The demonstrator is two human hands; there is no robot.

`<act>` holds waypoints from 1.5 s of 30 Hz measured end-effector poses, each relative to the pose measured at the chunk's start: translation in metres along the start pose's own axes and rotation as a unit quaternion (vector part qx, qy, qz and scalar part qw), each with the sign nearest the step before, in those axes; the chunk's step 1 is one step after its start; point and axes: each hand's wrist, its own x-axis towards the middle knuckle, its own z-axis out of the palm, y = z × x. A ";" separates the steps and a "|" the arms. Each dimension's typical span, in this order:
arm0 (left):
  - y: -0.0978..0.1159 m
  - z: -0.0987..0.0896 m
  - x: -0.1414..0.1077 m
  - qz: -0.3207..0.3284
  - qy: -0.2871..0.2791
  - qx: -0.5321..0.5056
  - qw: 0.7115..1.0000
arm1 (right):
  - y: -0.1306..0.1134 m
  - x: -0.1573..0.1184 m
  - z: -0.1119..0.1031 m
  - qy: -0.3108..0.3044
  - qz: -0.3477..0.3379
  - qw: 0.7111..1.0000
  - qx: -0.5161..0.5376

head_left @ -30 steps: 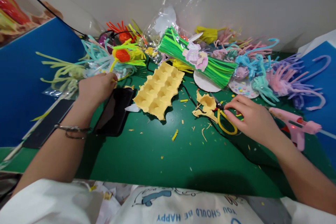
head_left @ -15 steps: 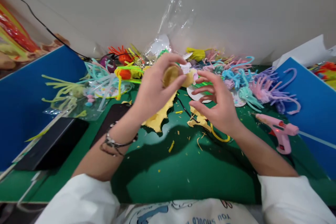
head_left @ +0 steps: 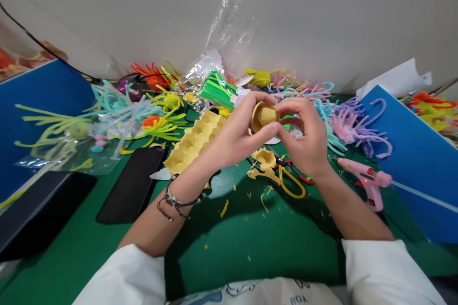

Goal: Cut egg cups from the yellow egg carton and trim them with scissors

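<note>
Above the green table, my left hand (head_left: pixel 238 138) has its fingers and thumb around a tan egg carton cup (head_left: pixel 265 116). My right hand (head_left: pixel 307 138) pinches the same cup from the other side, and both thumbs meet near its lower rim. The cup's open side is partly turned toward me; my fingers hide its outer edges. Below my hands lie torn egg carton scraps (head_left: pixel 265 158), beside a tool with a yellow loop handle (head_left: pixel 293 189) and red grips. A larger piece of egg carton (head_left: pixel 196 140) rests behind my left forearm.
A pink glue gun (head_left: pixel 368 178) lies at the right by a blue panel (head_left: pixel 408 152). To the left are a black phone (head_left: pixel 129 186) and a dark box (head_left: pixel 46 209). Along the wall lie pipe cleaners (head_left: pixel 218 89), fuzzy crafts (head_left: pixel 347 124) and a clear plastic bag (head_left: pixel 229 33).
My right hand has moved left and closed on the cup, where before it hovered apart with open fingers. My left hand has shifted right and slightly down with the cup. The view has turned somewhat.
</note>
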 end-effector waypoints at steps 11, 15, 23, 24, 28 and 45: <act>-0.015 -0.013 0.000 0.045 -0.060 -0.012 0.997 | -0.005 0.002 -0.004 0.004 0.045 0.995 0.086; -0.019 -0.009 0.001 0.051 -0.067 -0.063 0.994 | -0.008 0.001 -0.004 0.022 0.038 0.995 0.091; -0.026 -0.007 0.002 0.012 -0.031 -0.090 0.995 | -0.006 0.000 -0.003 0.016 0.058 0.994 0.094; -0.026 -0.007 0.002 0.011 -0.033 -0.091 0.995 | -0.005 0.000 -0.003 0.015 0.058 0.994 0.096; -0.026 -0.007 0.003 0.019 -0.042 -0.105 0.993 | -0.006 0.000 -0.003 0.006 0.046 0.993 0.106; -0.030 -0.016 0.008 -0.083 0.023 -0.118 0.989 | 0.000 0.004 -0.013 -0.003 0.040 0.999 0.012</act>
